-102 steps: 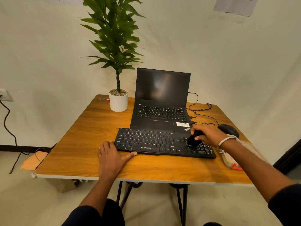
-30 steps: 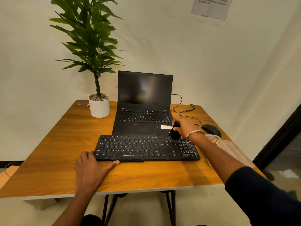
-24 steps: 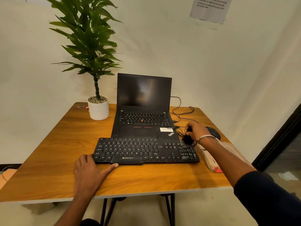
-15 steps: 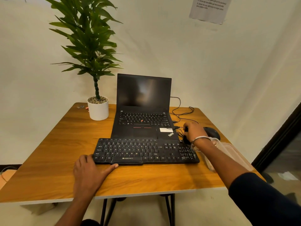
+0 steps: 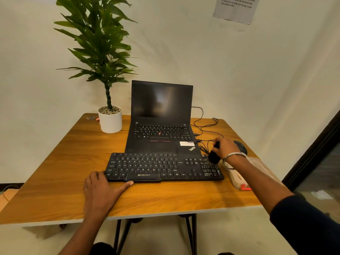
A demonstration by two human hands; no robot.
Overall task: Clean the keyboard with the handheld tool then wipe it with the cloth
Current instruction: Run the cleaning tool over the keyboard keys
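Observation:
A black keyboard [image 5: 158,167] lies across the wooden table [image 5: 60,173] in front of an open laptop [image 5: 161,126]. My right hand [image 5: 225,147] grips a small black handheld tool [image 5: 214,154], whose lower end touches the keyboard's top right corner above the number pad. My left hand [image 5: 100,190] rests flat on the table at the keyboard's front left edge, fingers straight and thumb along the front rim. A beige cloth [image 5: 255,166] with a red tag lies on the table right of the keyboard, partly hidden under my right forearm.
A potted plant [image 5: 110,118] in a white pot stands at the back left. A black mouse [image 5: 240,146] and loose black cables [image 5: 204,129] lie right of the laptop. A dark door frame runs along the right side.
My right hand has carried the tool from the number pad to the keyboard's top right corner and keeps brushing there. My left hand stays at the front left edge.

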